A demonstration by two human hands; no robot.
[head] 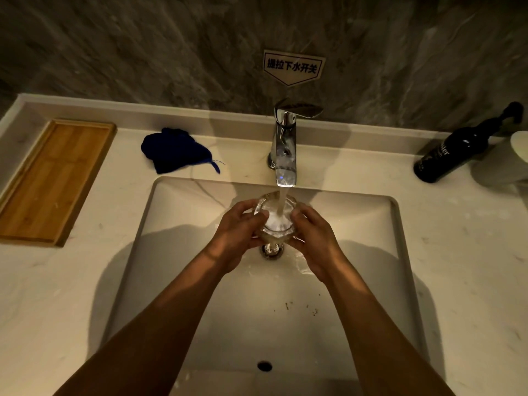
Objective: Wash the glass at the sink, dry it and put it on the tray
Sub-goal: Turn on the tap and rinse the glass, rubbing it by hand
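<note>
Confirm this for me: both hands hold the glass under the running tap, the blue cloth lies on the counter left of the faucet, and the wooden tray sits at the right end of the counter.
One detail is wrong: the wooden tray sits at the left end of the counter, as the head view shows. The rest stands: left hand and right hand hold the glass under the running tap, and the blue cloth lies left of the faucet.

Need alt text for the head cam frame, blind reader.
Both hands, left hand and right hand, hold a clear glass under the running faucet over a white sink. On the counter: a wooden tray and blue cloth left, a dark bottle right.
</note>
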